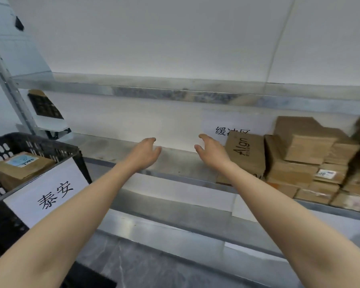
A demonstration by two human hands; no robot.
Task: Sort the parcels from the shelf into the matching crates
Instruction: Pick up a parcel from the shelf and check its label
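Note:
Both my arms reach forward over the metal shelf [116, 148]. My left hand [144, 151] hovers above the bare shelf with relaxed fingers and holds nothing. My right hand [211, 151] is spread, empty, just left of a brown carton printed "Algn" [246, 154], without clearly touching it. Several more brown parcels [303, 154] are stacked on the shelf to the right. At the left stands a black slotted crate [40, 144] with a white paper label [46, 192]; one brown parcel with a blue sticker [21, 167] lies inside it.
A white paper sign [227, 126] is stuck to the wall behind the shelf. An upper shelf beam [175, 90] runs across above my hands. A lower shelf level [175, 221] and grey floor [133, 265] lie below. A metal upright [10, 88] stands at the left.

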